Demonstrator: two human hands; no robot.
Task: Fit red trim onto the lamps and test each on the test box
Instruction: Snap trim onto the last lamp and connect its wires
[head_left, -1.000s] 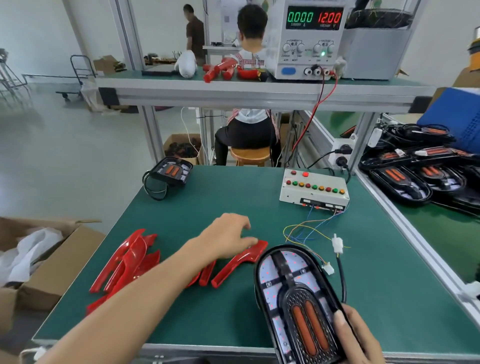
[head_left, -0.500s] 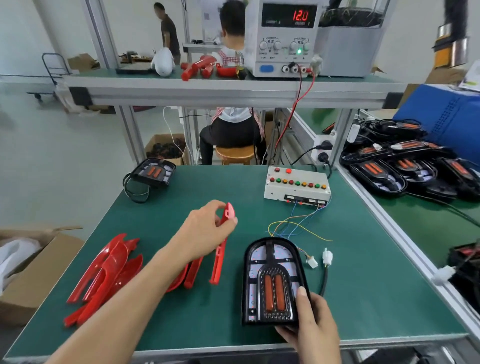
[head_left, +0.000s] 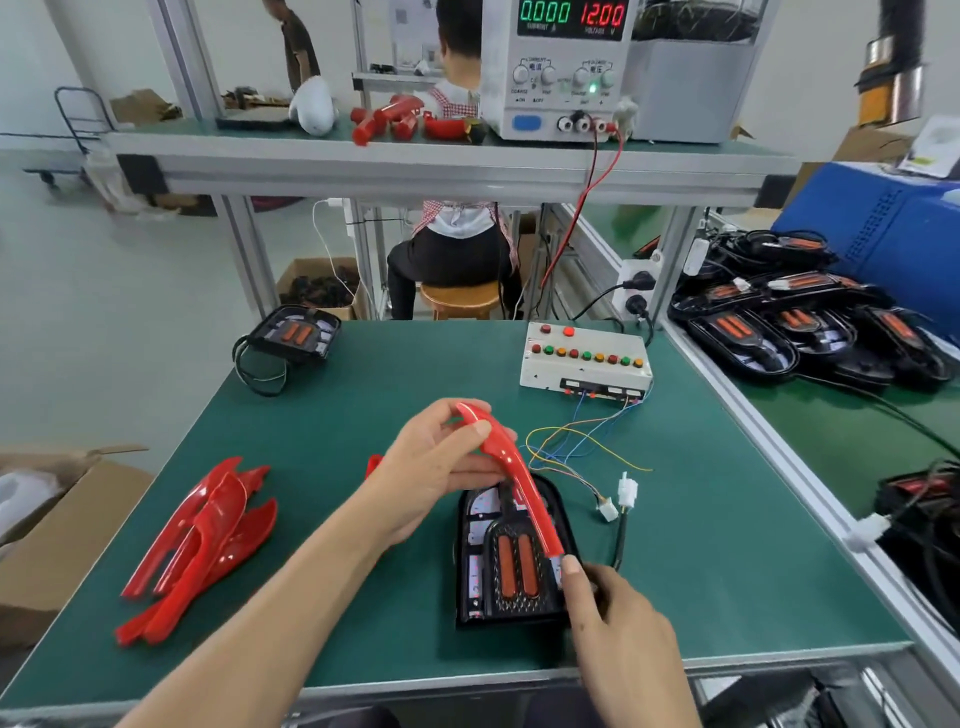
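Floor (head_left: 104, 322): pale grey, smooth, lit evenly.
Wall (head_left: 47, 57): plain white at far left.
Bench (head_left: 363, 395): green mat top, aluminium edge.
Shelf (head_left: 415, 156): aluminium-framed, green-topped, ran above the bench on upright posts.
Stool (head_left: 460, 301): round wooden, behind the bench, person seated on it facing away.
Trolley (head_left: 78, 130): stood far left on the floor.
Side bench (head_left: 857, 431): green top, at right.

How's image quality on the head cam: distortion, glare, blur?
Head view: wide-angle bowing, shelf rail curves and uprights splay outward. Even soft light, faint shadows on the green mat. Glare streaks on the red trim in the left hand and on the trim pile. Supply display slightly bloomed, still legible. Frame edges soft.
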